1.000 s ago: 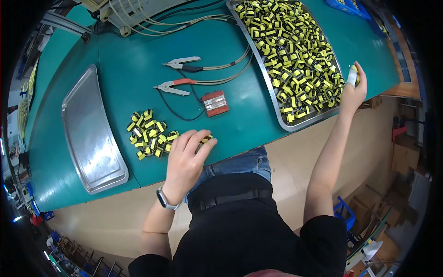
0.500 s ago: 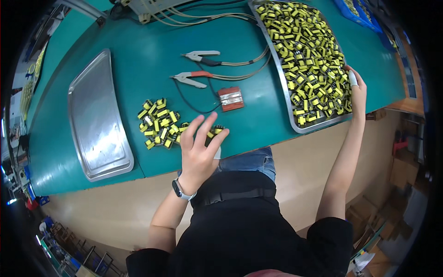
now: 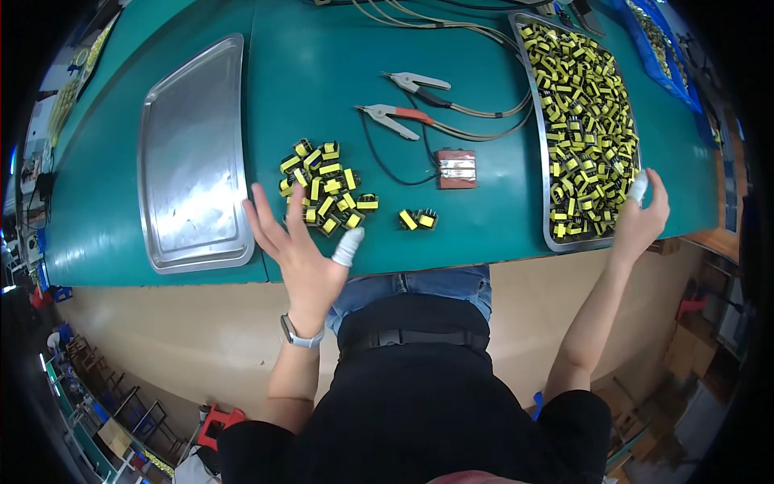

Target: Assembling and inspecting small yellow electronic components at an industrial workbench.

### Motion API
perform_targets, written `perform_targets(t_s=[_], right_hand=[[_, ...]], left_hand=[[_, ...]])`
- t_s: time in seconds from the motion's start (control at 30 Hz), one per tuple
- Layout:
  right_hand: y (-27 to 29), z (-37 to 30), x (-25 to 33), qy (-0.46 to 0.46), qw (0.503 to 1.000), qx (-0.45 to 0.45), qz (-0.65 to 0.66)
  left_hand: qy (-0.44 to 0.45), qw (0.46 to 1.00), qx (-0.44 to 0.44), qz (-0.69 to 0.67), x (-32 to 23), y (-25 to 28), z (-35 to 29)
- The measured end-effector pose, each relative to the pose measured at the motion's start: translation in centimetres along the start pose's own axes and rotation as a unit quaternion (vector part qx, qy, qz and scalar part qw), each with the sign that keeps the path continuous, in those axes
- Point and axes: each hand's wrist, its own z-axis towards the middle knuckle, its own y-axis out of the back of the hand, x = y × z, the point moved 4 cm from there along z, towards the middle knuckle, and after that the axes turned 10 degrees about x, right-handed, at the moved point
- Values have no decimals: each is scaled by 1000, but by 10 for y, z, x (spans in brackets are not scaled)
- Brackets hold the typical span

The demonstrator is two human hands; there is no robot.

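a green worktable (image 3: pixel 322 64) curves across the view, a person (image 3: pixel 435 403) at its near edge. the left hand (image 3: pixel 310 268) is open and empty, fingers spread toward the far edge, its white-wrapped thumb (image 3: pixel 347 247) angled right, over the left side of a loose pile of yellow-and-black components (image 3: pixel 330 185). a matching pair (image 3: pixel 418 219) lies toward the near edge. the right forearm (image 3: pixel 587 323) stretches forward, its bent right hand (image 3: pixel 642 227) at the near right corner of a component-filled metal tray (image 3: pixel 547 189); whether it grips anything cannot be told.
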Motion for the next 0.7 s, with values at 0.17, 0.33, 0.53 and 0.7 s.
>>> perform_targets(t_s=[0.17,0.33,0.53,0.7], right_hand=[[12,-79,144,161,946,140,245],[-4,-131,225,283,876,275,278],[-26,-141,219,236,863,289,340],[-19,-119,198,47,787,339,513]], left_hand=[[-20,992,50,-118,9,2,32],[-36,991,74,-104,12,1,47],[-59,995,80,32,-15,20,42],[-224,964,143,-14,-48,10,33]])
